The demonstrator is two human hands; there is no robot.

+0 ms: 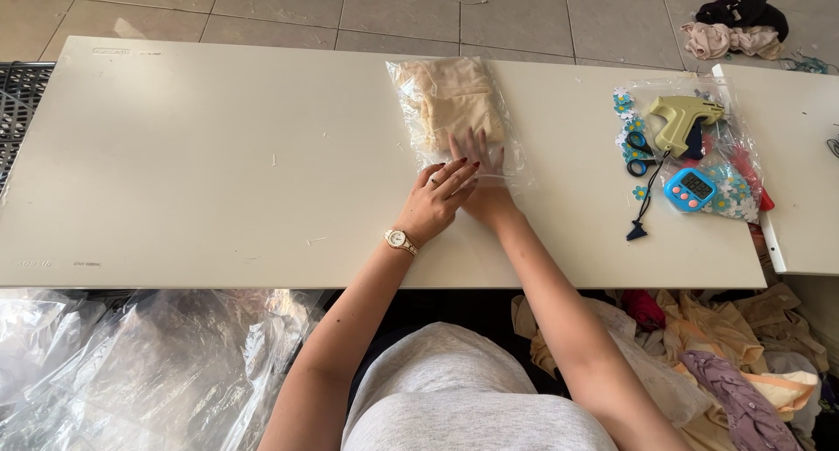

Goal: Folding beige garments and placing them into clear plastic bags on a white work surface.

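Clear bag (pixel 454 110) of cream cloth lay at the desk's (pixel 218 154) far edge | left hand (pixel 437 202) and right hand (pixel 479 167) pressed flat, fingers open, on its near end | tagging gun (pixel 686 119) toward right edge

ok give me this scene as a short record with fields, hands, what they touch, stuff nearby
surface: long white table
left hand: flat, fingertips on the bag's near edge, gold wristwatch on the wrist
right hand: pressed flat on the bag, partly under the left hand
bag: clear plastic bag with folded cream garment inside
table right: yellow-green tagging gun, blue-handled scissors, blue digital timer
below table: clear plastic sheets, heap of clothes
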